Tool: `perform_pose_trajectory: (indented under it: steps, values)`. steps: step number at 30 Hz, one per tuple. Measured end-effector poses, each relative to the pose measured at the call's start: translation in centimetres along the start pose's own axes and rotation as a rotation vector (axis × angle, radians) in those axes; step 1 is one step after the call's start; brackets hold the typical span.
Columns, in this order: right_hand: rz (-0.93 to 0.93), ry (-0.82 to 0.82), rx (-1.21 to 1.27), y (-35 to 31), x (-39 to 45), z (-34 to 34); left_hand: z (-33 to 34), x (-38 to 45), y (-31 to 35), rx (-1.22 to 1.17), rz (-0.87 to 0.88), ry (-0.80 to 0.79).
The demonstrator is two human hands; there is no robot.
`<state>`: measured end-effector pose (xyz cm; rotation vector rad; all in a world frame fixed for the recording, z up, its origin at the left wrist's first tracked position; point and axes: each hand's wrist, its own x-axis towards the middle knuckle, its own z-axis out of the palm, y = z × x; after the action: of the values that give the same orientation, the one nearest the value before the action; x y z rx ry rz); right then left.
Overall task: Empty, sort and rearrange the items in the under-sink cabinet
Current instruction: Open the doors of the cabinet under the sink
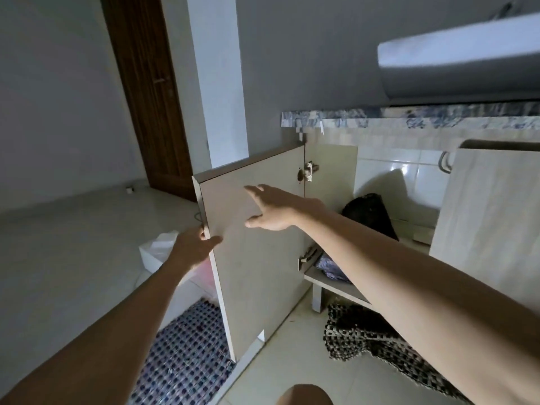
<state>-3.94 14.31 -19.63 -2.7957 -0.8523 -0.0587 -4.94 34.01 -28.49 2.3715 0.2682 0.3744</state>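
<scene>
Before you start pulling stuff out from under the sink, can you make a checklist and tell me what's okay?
1. Left door swung open: ok.
2. Left hand grips that door's free edge, steadying it: ok.
3. Right hand free, fingers spread, holding nothing: ok.
4. Right door open too: ok.
5. Black bag inside within sight: ok.
6. What sits behind the right arm: cannot tell.

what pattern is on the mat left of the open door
A dark blue and white woven check on the mat, in the head view.
</scene>
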Motion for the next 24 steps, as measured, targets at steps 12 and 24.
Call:
perform_pose_trajectory:
  steps: [12, 24]
  values:
    - [0.293, 0.031, -0.09, 9.9, -7.4, -4.6, 3.6, -4.2, 13.8, 0.076, 0.716, 0.561]
    - [0.911, 0.265, -0.588, 23.7, -18.5, -10.5, 18.4, -2.7, 23.5, -0.11, 0.775, -0.488]
